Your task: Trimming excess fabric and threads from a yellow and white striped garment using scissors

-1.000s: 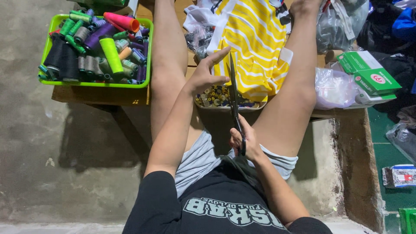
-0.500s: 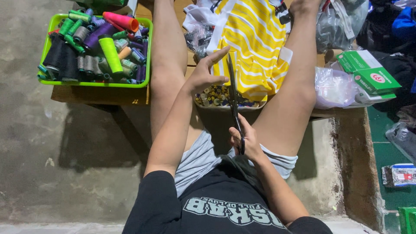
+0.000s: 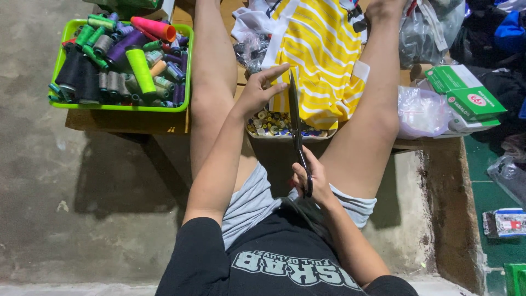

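Centrally, black scissors point(image 3: 297, 131) point away from the person, blades together, tip over a yellow striped cloth point(image 3: 320, 60). The right hand point(image 3: 308, 178) is clenched round the handle loops near the lap. The left hand point(image 3: 262, 90) is released, fingers spread, fingertips resting on the cloth's left edge just beside the blades. The scissors look long, stiff and fairly heavy, probably steel, best held by the loops with the sharp tip kept off the fingers. The cloth looks soft and light, likely to slip or bunch unless pressed flat near the cut. Under its near edge sits a tray of buttons point(image 3: 274, 125), between the person's bare knees. Far left, a green tray point(image 3: 120, 105) holds thread spools. On the right lie a clear plastic bag point(image 3: 421, 112) and green boxes point(image 3: 466, 93).
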